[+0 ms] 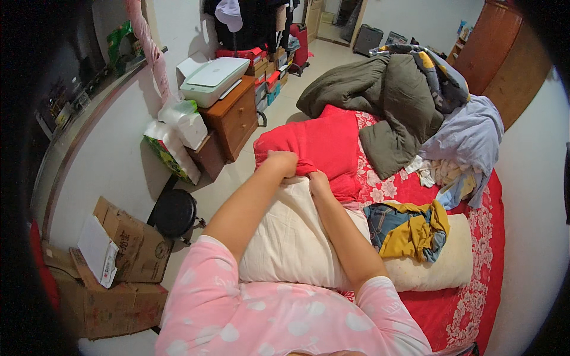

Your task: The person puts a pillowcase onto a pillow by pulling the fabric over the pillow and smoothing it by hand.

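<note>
My left hand (284,163) grips the near edge of a red pillowcase (325,133), its fingers partly hidden in the cloth. Close beside it, my right hand (318,181) is closed on the same edge. A white pillow (289,236) lies between my forearms against my body, its far end meeting the red cloth's opening. The pillowcase lies spread out flat beyond my hands. To the right, a yellow and blue garment (409,227) rests on a second, cream pillow (445,262).
The bed has a red floral sheet (472,307). A dark green quilt (401,98) and a light blue cloth (467,129) are heaped at its far side. Leftward stand a wooden cabinet (236,120) with a printer (216,80), a black round stool (176,213) and cardboard boxes (124,307).
</note>
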`<state>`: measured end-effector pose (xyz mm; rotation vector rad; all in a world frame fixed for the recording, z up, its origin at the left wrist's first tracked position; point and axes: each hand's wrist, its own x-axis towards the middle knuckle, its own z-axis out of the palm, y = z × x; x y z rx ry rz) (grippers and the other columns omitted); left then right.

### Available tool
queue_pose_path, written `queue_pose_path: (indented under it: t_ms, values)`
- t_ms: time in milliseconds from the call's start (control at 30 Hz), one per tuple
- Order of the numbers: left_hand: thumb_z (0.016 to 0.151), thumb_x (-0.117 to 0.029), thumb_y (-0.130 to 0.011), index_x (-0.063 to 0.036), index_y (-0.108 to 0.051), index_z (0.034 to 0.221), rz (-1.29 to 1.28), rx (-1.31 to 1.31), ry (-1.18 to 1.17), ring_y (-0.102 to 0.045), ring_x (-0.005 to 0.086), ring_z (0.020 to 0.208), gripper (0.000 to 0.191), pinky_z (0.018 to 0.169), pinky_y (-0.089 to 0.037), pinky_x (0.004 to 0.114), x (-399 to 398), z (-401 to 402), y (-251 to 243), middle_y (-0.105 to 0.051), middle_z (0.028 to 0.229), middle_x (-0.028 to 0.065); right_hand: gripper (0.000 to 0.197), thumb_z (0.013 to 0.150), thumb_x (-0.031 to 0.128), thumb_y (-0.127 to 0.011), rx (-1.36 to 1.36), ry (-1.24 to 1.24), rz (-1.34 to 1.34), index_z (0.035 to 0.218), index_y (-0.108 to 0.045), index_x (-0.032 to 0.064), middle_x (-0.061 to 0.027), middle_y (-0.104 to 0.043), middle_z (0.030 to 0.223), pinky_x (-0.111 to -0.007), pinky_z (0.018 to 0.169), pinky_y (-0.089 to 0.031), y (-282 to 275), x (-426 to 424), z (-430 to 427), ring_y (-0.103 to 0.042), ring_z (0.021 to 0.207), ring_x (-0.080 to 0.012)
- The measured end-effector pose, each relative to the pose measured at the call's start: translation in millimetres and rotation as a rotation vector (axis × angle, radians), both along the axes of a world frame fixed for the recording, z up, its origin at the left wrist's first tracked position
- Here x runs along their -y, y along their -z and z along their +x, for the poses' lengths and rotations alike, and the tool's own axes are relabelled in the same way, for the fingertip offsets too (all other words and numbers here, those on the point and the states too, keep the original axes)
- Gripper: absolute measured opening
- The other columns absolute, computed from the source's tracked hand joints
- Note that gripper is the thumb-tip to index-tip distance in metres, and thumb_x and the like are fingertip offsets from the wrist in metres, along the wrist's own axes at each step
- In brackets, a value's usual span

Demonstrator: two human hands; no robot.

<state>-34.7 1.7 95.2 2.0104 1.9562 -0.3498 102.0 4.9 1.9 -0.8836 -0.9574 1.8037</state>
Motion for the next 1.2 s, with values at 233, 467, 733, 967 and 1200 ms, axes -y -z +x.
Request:
queue_pose_path:
  t_ms: [233,467,733,967,1200]
  values:
    - [0.084,-0.010,-0.051,-0.0051,-0.056,0.108,0.421,0.409,-0.204,-0.061,0.0382,0.098,0.025,0.082,-0.048,0.051,27.2,21.4,62.7,-0.061,0.112,0.0215,0.027,0.087,0.018,-0.055,0.032,0.047,0.155,0.102,-0.067,-0.0009,-0.0067,-0.068,0.094,-0.028,0.081,-0.046,9.1,11.9,13.9,-0.061,0.089,-0.0176]
    - [0.080,-0.009,-0.056,-0.0063,-0.057,0.098,0.904,0.936,-0.408,-0.061,0.0410,0.085,0.018,0.072,-0.047,0.045,39.2,25.3,89.8,-0.065,0.087,0.0205,0.034,0.075,0.015,-0.069,0.750,0.132,0.414,0.104,-0.058,0.0021,-0.0140,-0.066,0.093,-0.033,0.076,-0.048,-0.1,38.9,21.2,-0.062,0.085,-0.0249]
    - [0.078,-0.014,-0.064,-0.0064,-0.055,0.102,1.192,0.873,-0.161,-0.058,0.0371,0.089,0.027,0.078,-0.046,0.044,44.6,29.9,83.5,-0.062,0.094,0.0161,0.051,0.063,0.012,-0.076,1.017,0.302,1.126,0.109,-0.056,0.0053,-0.0129,-0.058,0.097,-0.039,0.076,-0.048,-42.1,4.1,25.9,-0.060,0.088,-0.0310]
    - [0.073,-0.021,-0.070,-0.0043,-0.051,0.108,0.915,0.763,-0.085,-0.056,0.0326,0.099,0.042,0.085,-0.042,0.043,52.6,47.2,73.3,-0.060,0.102,0.0140,0.040,0.065,0.011,-0.071,1.216,0.376,1.133,0.102,-0.058,0.0047,-0.0157,-0.061,0.097,-0.041,0.077,-0.047,19.3,-28.0,49.5,-0.059,0.092,-0.0350]
    - [0.071,-0.010,-0.066,-0.0084,-0.050,0.118,0.855,0.434,-0.135,-0.053,0.0305,0.103,0.050,0.089,-0.043,0.042,42.8,44.3,79.6,-0.055,0.107,0.0142,0.018,0.074,0.005,-0.062,0.968,0.381,1.009,0.091,-0.058,0.0021,-0.0207,-0.062,0.086,-0.045,0.071,-0.046,7.8,9.6,41.0,-0.059,0.083,-0.0398]
